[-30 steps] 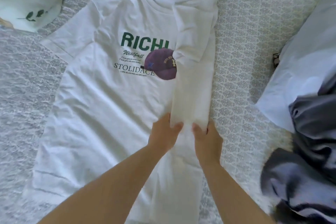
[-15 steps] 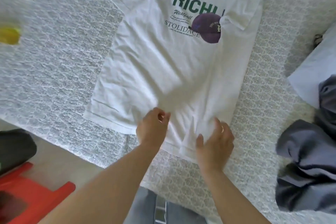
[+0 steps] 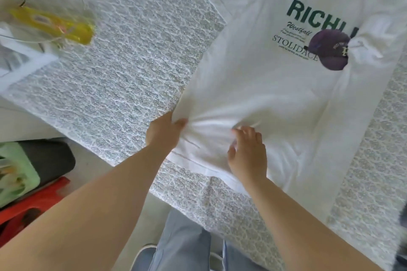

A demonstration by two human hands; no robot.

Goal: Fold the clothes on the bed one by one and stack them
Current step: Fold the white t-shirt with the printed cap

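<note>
Here the person stands at the foot of the bed (image 3: 132, 77), bent over a white T-shirt (image 3: 264, 94) printed with green lettering and a purple cap, which lies face up on the patterned cover with its right side already turned in over the chest. A second ago both hands sat together on that folded right panel; they have since travelled down and leftward to the hem. The left hand (image 3: 164, 133) now pinches a gather of cloth at the shirt's left edge, creases fanning out from the grip. The right hand (image 3: 246, 152) lies on the lower body of the shirt, fingers bent into the fabric; whether it grasps or merely pins cannot be told. The shift suggests the right fold is finished and the left side is about to be brought across, so this garment is roughly half folded and nothing is stacked yet. On the floor to the left stand a green basket (image 3: 17, 174) with blurred contents and a red stool (image 3: 33, 202). A yellow object (image 3: 63, 26) lies on the bed's far left, too blurred to identify
</note>
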